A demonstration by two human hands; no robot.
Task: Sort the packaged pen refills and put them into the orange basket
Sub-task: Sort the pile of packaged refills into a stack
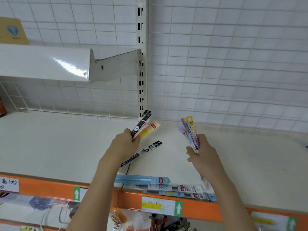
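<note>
two bunches of refill packs were held above the shelf (pixel 66 147): left hand (pixel 126 140) gripped dark and yellow packs (pixel 143 127), right hand (pixel 202 152) pinched coloured packs (pixel 190 132). loose packs (pixel 175 187) lay at the shelf's front edge. basket not visible. advised keeping bunches apart, squaring ends.
</note>
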